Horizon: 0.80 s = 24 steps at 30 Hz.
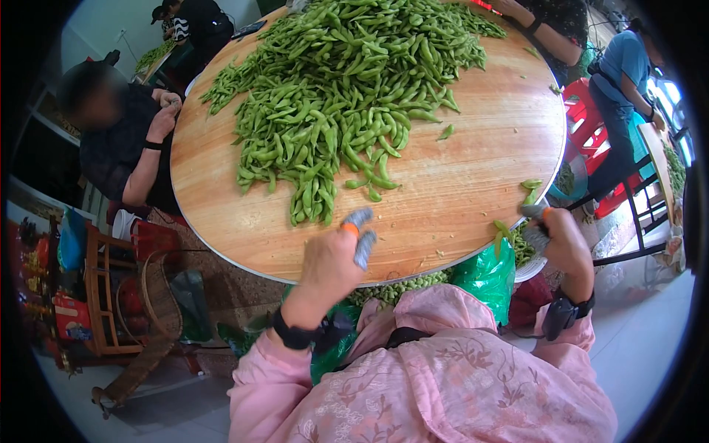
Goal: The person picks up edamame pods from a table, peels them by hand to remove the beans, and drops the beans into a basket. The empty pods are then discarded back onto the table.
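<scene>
A large heap of green soybean pods [347,81] covers the far part of the round wooden table [458,177]. My left hand [334,258] is over the near edge, just short of the heap's front pods. Its grey-covered thumb and forefinger, one with an orange band, are apart with nothing visible between them. At the right rim is my right hand [567,240], also with grey finger covers, its covered fingers apart. A couple of pods [530,193] lie by its fingertips. Below it, a white basket [533,270] holds pods, partly hidden by the hand.
A green plastic bag [487,277] hangs at the near table edge, beside shelled beans [399,288] at my lap. One person [118,140] sits at the left; another person's arm [554,40] is at the far right. Red chairs [583,111] and a wooden chair [111,288] stand around.
</scene>
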{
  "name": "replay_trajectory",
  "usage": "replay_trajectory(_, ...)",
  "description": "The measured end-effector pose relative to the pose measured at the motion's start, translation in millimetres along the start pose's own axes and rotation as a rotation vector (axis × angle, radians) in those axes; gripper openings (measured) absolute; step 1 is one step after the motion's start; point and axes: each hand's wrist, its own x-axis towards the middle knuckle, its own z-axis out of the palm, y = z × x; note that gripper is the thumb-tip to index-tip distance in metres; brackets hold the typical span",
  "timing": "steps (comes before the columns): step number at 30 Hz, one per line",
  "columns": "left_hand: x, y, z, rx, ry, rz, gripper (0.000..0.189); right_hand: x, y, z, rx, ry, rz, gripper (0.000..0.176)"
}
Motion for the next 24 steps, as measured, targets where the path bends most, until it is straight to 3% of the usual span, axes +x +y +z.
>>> replay_trajectory(2,25.2,-11.8,-1.4,0.157,0.021,0.009,0.024,-5.7,14.9,-9.3,-0.191,0.245,0.046,0.015)
replay_trajectory(3,36.8,-17.7,0.0,0.311,-0.052,-0.017,0.022,-5.2,16.4,-6.0,-0.191,0.248,0.046,0.015)
replay_trajectory(5,55.3,-29.0,4.8,0.468,-0.123,-0.035,0.02,-0.4,17.4,7.5,0.239,0.335,-0.046,0.012)
replay_trajectory(8,67.2,-36.7,8.7,0.543,-0.137,0.007,0.015,5.9,-12.5,30.5,0.362,0.288,-0.058,0.011)
replay_trajectory(11,67.3,-32.0,7.7,0.526,-0.105,0.0,0.009,18.0,-31.5,59.6,0.536,0.068,-0.127,0.015)
replay_trajectory(14,49.9,-23.4,9.0,0.387,-0.127,-0.068,0.009,33.4,-48.7,87.8,0.644,-0.048,-0.158,0.019)
replay_trajectory(16,32.3,-15.8,12.9,-0.559,-0.13,-0.251,0.005,40.9,-56.9,98.4,0.698,-0.1,-0.187,0.02)
replay_trajectory(17,25.2,-12.0,13.9,-0.561,-0.133,-0.255,0.005,44.0,-59.7,102.9,0.846,-0.165,-0.16,0.021)
replay_trajectory(19,14.8,-2.9,13.1,-0.996,-0.2,-0.253,0.007,46.7,-66.2,105.0,0.993,-0.238,-0.128,0.021)
replay_trajectory(24,6.4,6.4,9.9,-1.088,-0.274,-0.288,0.005,41.4,-70.4,101.4,1.134,-0.409,0.018,0.022)
